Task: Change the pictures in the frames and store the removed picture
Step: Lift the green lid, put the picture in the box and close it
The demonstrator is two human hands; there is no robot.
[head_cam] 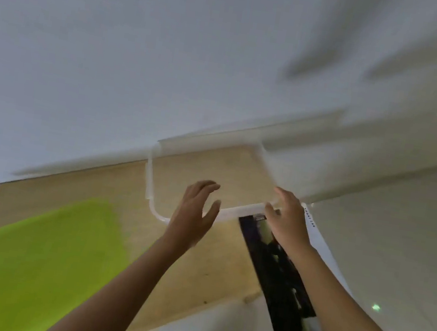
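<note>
Head view: a clear plastic rounded-corner frame point(211, 175) is being gripped at its near edge by the right hand point(290, 218) over a wooden board point(112, 186). The left hand point(194, 212) is being held open beside it. A dark glossy picture point(276, 281) is lying below.

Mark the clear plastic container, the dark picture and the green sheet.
clear plastic container point(152, 181): head view, left wall of its rim.
dark picture point(276, 281): head view, middle of the dark print.
green sheet point(36, 260): head view, centre of its surface.
</note>
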